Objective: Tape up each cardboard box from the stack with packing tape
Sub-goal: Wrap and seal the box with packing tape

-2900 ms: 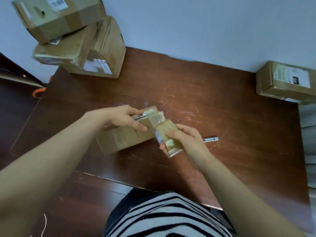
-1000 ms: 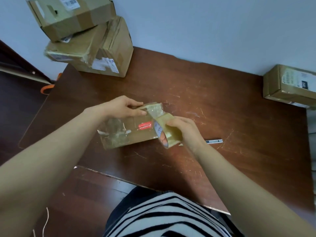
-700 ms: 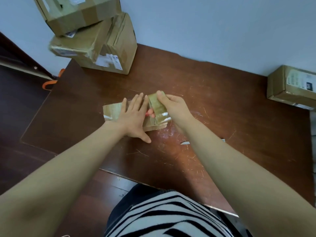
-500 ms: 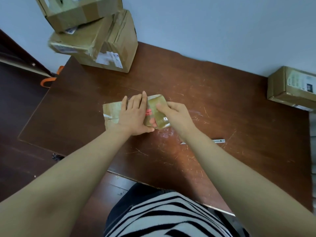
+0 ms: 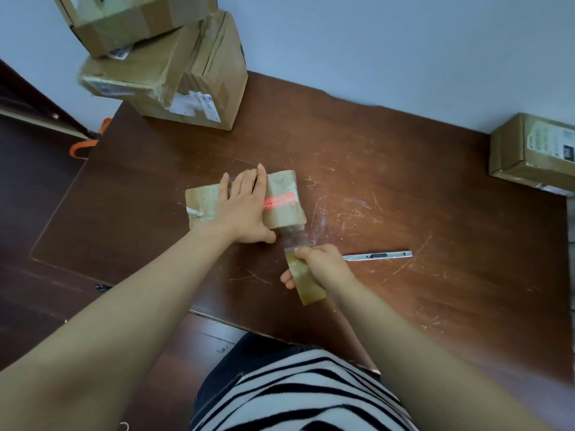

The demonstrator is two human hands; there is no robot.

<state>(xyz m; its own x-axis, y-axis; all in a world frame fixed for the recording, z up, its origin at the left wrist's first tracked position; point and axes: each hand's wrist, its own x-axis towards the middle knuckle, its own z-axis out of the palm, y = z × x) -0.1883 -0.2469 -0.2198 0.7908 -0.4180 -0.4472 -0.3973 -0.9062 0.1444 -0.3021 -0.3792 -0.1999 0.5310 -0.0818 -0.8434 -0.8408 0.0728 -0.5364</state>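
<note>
While the small box [image 5: 284,209] lies flat near the middle of the table [image 5: 435,197], here's what's around it:
- stack of boxes [image 5: 193,76] on the far left corner, three visible, top one cut off by the frame
- lone box [image 5: 532,154] at the right edge, far side, white label on top
- utility knife [image 5: 378,256] flat on the table just right of the right hand, apart from the small box
- orange item [image 5: 84,144] off the left edge, can't tell what it is
- striped shirt [image 5: 298,396] at the near edge

Occlusion: the left hand [image 5: 244,209] covers the middle of the box top. The red label [image 5: 279,201] shows just right of it, under a glossy tape band. The right hand [image 5: 323,265] hides much of the tape roll [image 5: 306,281].

Left hand: palm down, fingers straight and pointing at the far edge, thumb splayed along the box's near side. It presses flat on the box and grasps nothing.

Right hand: between the box and the near edge, fingers curled round the tape roll, gripping it. The clear tape strip [image 5: 294,239] runs from the roll up to the box's near right corner.
</note>
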